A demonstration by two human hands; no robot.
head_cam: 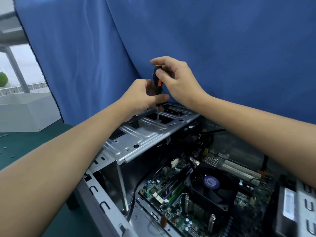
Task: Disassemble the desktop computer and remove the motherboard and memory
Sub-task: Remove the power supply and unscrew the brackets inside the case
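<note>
An open desktop case [95,189] lies on a green mat. Across its top runs a silver metal drive bracket [136,135]. A black and orange screwdriver [157,82] stands upright with its tip on the bracket. My right hand [176,81] pinches the top of the handle. My left hand [145,96] grips the lower handle, thumb across the front. Below, the green motherboard [162,190] shows a black CPU fan [212,189] with a purple label, and memory sticks [174,185] stand in their slots left of the fan.
A blue cloth [205,48] hangs right behind the case. Small screws [4,135] lie scattered on the green mat [25,142] at the left, in front of a grey box [25,112]. A black cable [135,194] runs down inside the case. A metal unit [295,207] fills the right side.
</note>
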